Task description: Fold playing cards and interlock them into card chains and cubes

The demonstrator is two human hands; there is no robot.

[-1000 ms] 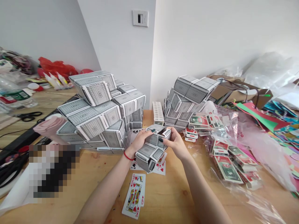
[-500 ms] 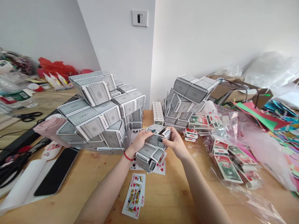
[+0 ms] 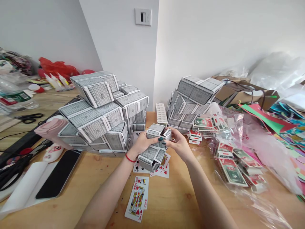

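Between my hands is a block of folded playing cards (image 3: 150,156), patterned grey and white, made of several joined boxes. My left hand (image 3: 144,143) grips it from the left, thumb laid across the top. On the other side my right hand (image 3: 177,143) closes around its upper right corner, thumb close to the left thumb; the fingers behind are partly hidden. Loose playing cards (image 3: 164,170) lie face up beneath the block. Nearer to me rest a king and a queen of hearts (image 3: 137,202), overlapping on the wooden table (image 3: 171,203).
Stacked card-box structures stand at the left (image 3: 100,117) and back right (image 3: 190,101). A long white carton (image 3: 161,114) sits between them. Red and green card packs (image 3: 232,171) and clear plastic wrap spread on the right. A black phone (image 3: 58,175) and scissors (image 3: 14,171) lie left.
The held block has tilted and shifted slightly up and left. My left thumb has slid right and down across it, close to the right thumb. The surrounding stacks are unchanged.
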